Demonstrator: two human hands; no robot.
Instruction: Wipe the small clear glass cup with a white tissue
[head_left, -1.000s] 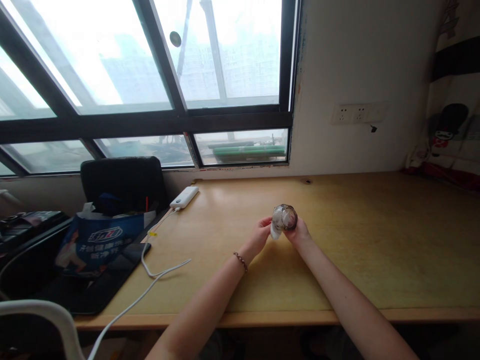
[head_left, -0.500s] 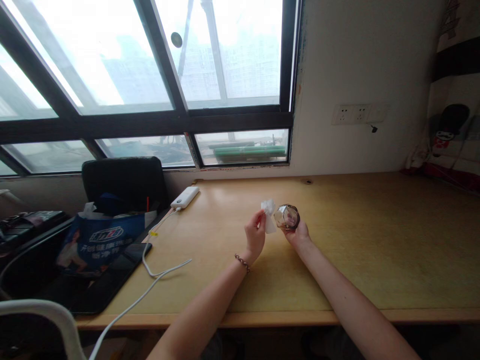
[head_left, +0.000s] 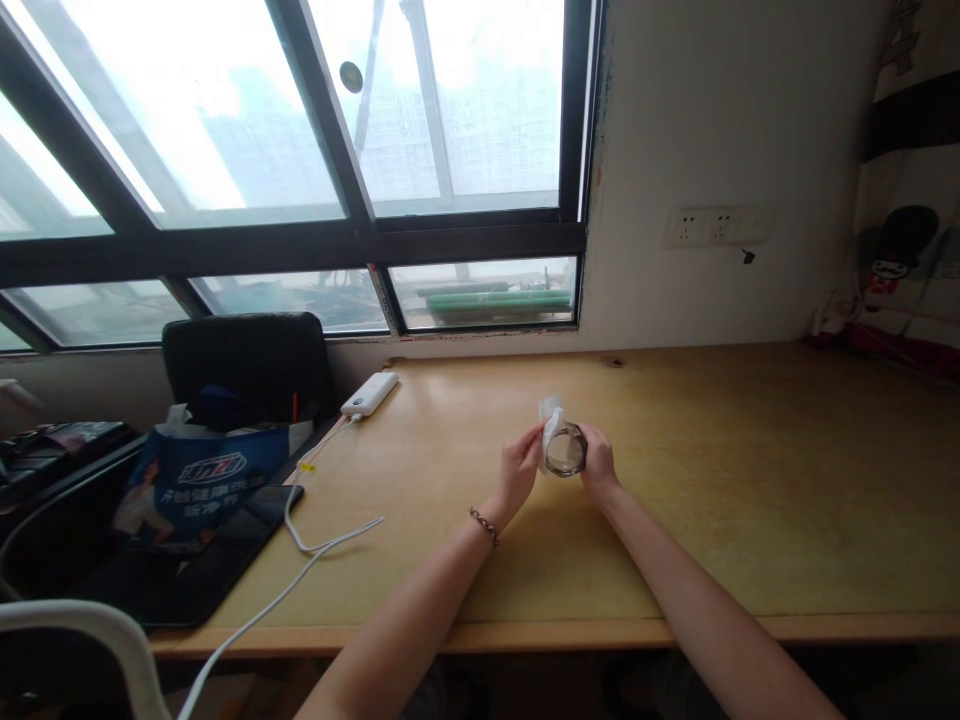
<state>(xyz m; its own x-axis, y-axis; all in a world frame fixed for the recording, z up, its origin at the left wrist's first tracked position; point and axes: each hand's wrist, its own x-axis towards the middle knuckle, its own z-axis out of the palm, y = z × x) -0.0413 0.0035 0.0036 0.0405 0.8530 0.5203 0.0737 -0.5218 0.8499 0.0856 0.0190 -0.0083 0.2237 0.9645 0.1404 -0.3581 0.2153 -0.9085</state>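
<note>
- Blue printed plastic bag: far left, off the tabletop.
- White oblong power bank: rear left, cabled.
- Left hand: fingers pinched on a crumpled white paper tissue, pressed against the glass rim.
- Small clear drinking glass: above mid-tabletop, mouth towards the camera.
- Right hand: closed around the glass.
- Wiping apparently under way; the tissue is not seen inside.

Head camera, looking forward-down over desk.

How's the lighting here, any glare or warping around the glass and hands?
Head view: the window is blown out white, backlighting the desk; its frame bars bow from wide-angle distortion; the glass between the left hand and right hand looks fairly sharp, the tissue bright.
</note>
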